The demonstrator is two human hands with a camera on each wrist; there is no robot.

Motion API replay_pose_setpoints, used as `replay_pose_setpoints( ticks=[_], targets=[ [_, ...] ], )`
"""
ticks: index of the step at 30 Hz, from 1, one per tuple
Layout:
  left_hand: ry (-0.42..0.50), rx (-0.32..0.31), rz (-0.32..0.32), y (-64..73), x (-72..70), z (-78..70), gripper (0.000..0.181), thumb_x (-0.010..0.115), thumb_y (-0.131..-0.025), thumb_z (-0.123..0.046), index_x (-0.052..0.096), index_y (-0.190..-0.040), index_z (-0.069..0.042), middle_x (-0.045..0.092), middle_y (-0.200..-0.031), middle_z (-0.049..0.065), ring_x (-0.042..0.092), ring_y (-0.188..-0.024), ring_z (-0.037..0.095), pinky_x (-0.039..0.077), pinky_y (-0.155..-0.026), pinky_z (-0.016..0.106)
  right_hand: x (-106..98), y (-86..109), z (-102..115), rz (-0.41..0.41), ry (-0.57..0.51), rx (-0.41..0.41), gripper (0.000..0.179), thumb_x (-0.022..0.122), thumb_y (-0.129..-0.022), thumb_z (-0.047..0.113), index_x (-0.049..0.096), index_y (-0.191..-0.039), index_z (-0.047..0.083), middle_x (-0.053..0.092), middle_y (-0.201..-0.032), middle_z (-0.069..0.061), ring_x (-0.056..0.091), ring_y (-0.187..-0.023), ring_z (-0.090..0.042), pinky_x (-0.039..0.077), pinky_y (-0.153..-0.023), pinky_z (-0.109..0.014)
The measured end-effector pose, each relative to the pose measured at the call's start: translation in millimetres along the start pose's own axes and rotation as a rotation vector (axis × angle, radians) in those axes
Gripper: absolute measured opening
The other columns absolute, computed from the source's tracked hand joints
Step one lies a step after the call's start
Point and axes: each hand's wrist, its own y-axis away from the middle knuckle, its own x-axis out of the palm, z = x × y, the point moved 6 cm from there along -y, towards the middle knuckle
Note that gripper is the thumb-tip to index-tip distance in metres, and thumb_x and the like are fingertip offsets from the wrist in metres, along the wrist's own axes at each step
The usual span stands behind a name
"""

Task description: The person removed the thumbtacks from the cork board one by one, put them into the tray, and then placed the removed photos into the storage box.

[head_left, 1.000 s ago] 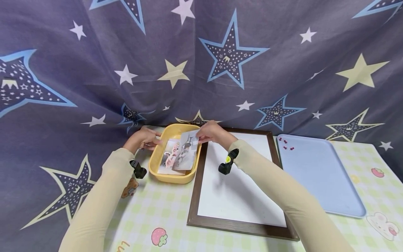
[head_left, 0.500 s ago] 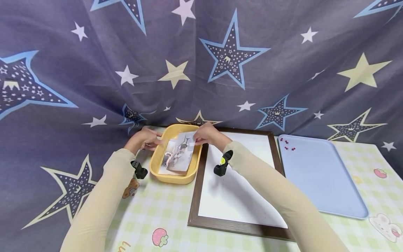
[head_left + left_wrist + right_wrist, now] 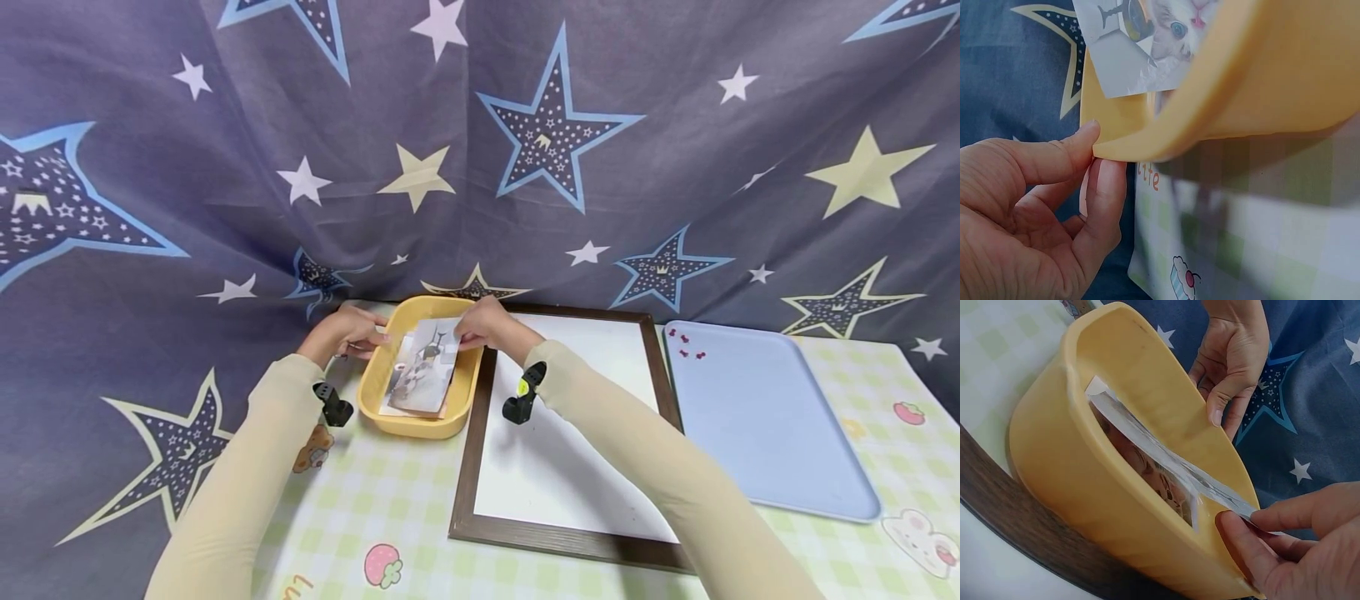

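A yellow plastic tub (image 3: 422, 428) stands at the left of the frame. My left hand (image 3: 348, 332) pinches its left rim between thumb and fingers, as the left wrist view shows close up. In my right hand (image 3: 489, 323) is the upper right corner of a photo print (image 3: 427, 377), pinched by thumb and fingers. This print has a grey-white scene and a kitten's face, seen in the left wrist view. It slants inside the tub, over another print (image 3: 1138, 465) that is mostly covered in the head view. The right wrist view shows the held print almost edge-on.
A brown-framed white board (image 3: 577, 543) lies right of the tub, under my right forearm. Beyond it is a pale blue tray (image 3: 772, 425) with several red push pins (image 3: 684, 354) in its far left corner. A star-patterned curtain (image 3: 480, 150) hangs behind the checked tablecloth (image 3: 330, 517).
My right hand has moved a little left with the photo print, which now covers more of the print beneath. My left hand has stayed at the tub's rim.
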Motion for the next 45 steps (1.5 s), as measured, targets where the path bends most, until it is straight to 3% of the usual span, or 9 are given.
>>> replay_pose_setpoints(
  ticks=[5, 10, 14, 22, 31, 45],
  targets=[
    [-0.002, 0.007, 0.020, 1.2, 0.5, -0.4, 0.056, 0.062, -0.100, -0.005, 0.042, -0.153, -0.001, 0.068, -0.070, -0.011, 0.063, -0.065, 0.001, 0.056, -0.064, 0.019, 3.0, 0.4, -1.3, 0.003, -0.007, -0.009, 0.016, 0.059, -0.085, -0.019, 0.060, -0.100, -0.013, 0.052, -0.064, -0.007, 0.058, -0.053, -0.018, 0.060, -0.092, -0.045],
    [-0.008, 0.001, 0.020, 1.6, 0.8, -0.5, 0.057, 0.061, -0.101, -0.006, 0.042, -0.154, -0.001, 0.068, -0.072, -0.010, 0.063, -0.065, 0.002, 0.056, -0.064, 0.019, 6.7, 2.3, -2.0, 0.022, -0.014, -0.001, 0.015, 0.058, -0.085, -0.020, 0.056, -0.095, -0.008, 0.051, -0.065, -0.008, 0.057, -0.057, -0.019, 0.058, -0.096, -0.047],
    [-0.003, -0.004, 0.013, 1.3, 0.9, -0.2, 0.057, 0.062, -0.100, -0.006, 0.043, -0.154, -0.002, 0.067, -0.071, -0.010, 0.062, -0.064, 0.002, 0.056, -0.063, 0.018, 8.7, 3.5, -2.7, 0.030, 0.002, 0.008, 0.020, 0.059, -0.086, -0.019, 0.057, -0.103, -0.011, 0.052, -0.066, -0.008, 0.057, -0.057, -0.019, 0.058, -0.096, -0.047],
    [-0.002, -0.002, 0.008, 1.6, -0.1, -0.7, 0.057, 0.063, -0.100, -0.006, 0.043, -0.153, -0.002, 0.066, -0.071, -0.010, 0.061, -0.064, 0.002, 0.056, -0.063, 0.019, 12.1, 5.0, -2.7, 0.058, 0.066, 0.035, 0.048, 0.060, -0.088, -0.016, 0.054, -0.135, -0.013, 0.057, -0.069, -0.012, 0.059, -0.055, -0.020, 0.058, -0.097, -0.047],
    [-0.009, 0.000, 0.010, -0.7, 1.5, 0.6, 0.056, 0.062, -0.100, -0.005, 0.044, -0.153, -0.001, 0.064, -0.070, -0.010, 0.060, -0.063, 0.002, 0.055, -0.061, 0.018, 13.6, 5.1, -2.1, 0.066, 0.083, 0.039, 0.051, 0.061, -0.088, -0.015, 0.053, -0.138, -0.013, 0.057, -0.067, -0.010, 0.058, -0.054, -0.018, 0.057, -0.098, -0.048],
    [0.010, -0.008, 0.001, 1.4, 0.3, -0.7, 0.058, 0.063, -0.100, -0.007, 0.042, -0.154, -0.002, 0.066, -0.067, -0.012, 0.062, -0.060, 0.001, 0.057, -0.063, 0.019, 18.3, 8.8, -1.4, 0.100, 0.158, -0.037, 0.047, 0.060, -0.092, -0.009, 0.052, -0.138, -0.013, 0.056, -0.077, -0.014, 0.057, -0.066, -0.022, 0.056, -0.101, -0.050]
  ],
)
